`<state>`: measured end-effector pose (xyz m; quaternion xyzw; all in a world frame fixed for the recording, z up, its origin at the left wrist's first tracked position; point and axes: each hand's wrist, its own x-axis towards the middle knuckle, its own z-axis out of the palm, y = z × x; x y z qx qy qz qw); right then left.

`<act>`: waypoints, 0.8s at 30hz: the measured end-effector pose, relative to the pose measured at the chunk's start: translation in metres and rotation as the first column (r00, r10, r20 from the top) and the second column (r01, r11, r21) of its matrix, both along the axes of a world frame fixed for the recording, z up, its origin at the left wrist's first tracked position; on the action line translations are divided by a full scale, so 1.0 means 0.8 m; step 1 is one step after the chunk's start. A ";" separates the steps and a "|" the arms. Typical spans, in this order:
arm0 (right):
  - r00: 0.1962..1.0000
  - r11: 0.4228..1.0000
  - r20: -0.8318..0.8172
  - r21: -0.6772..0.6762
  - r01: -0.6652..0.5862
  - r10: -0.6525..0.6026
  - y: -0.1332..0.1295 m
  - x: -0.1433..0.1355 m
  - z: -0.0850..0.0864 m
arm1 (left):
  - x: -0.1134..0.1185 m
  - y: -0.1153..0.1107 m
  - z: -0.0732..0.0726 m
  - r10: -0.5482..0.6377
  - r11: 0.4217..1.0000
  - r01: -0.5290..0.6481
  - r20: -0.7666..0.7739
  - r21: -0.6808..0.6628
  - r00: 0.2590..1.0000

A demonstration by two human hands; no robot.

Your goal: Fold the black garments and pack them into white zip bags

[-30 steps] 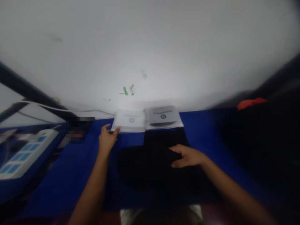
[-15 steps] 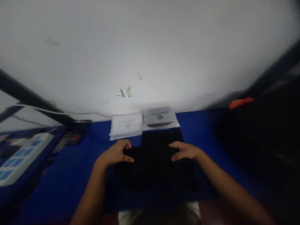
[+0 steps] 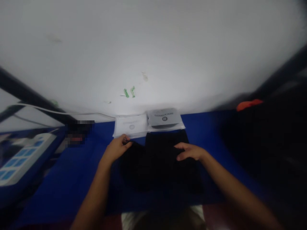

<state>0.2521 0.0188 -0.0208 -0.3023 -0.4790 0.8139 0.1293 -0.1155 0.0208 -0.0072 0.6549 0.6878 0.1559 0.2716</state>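
Note:
A black cloth item [image 3: 160, 163] lies spread on the blue table surface [image 3: 79, 166] in front of me. At its upper left corner my left hand [image 3: 118, 147] pinches the black cloth between thumb and fingers. My right hand [image 3: 189, 151] rests on the right part of the cloth, thumb and fingers apart. Just beyond the cloth are two flat plastic packets side by side: a white one [image 3: 130, 125] on the left, close to my left fingers, and a grey one [image 3: 164, 118] with dark lettering and a round logo.
At the left lies a white strip with blue squares [image 3: 22, 158]. A pale cable [image 3: 59, 112] runs along the white wall [image 3: 168, 57]. A large dark mass [image 3: 271, 143] fills the right side, with an orange thing [image 3: 249, 104] at its top edge.
My left hand has moved up and slightly left, and the cloth's left corner has risen with it. My right hand has barely moved. The view has shifted slightly.

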 end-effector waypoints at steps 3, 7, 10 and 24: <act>1.000 1.000 -0.015 -0.009 -0.012 0.011 -0.002 -0.002 0.004 | -0.006 0.002 -0.003 0.026 0.996 -0.007 0.202 -0.094 0.979; 1.000 1.000 -0.013 0.004 -0.026 0.026 -0.003 -0.003 0.004 | -0.019 -0.001 0.003 0.005 0.982 0.052 0.305 -0.181 0.952; 1.000 1.000 -0.018 -0.004 -0.024 0.024 -0.003 -0.003 0.004 | -0.023 -0.002 0.005 -0.076 0.985 0.118 0.301 -0.125 0.951; 0.996 0.999 -0.089 -0.035 -0.032 0.029 -0.007 -0.005 0.007 | 0.054 -0.023 0.037 -0.015 0.977 0.003 0.055 0.214 0.998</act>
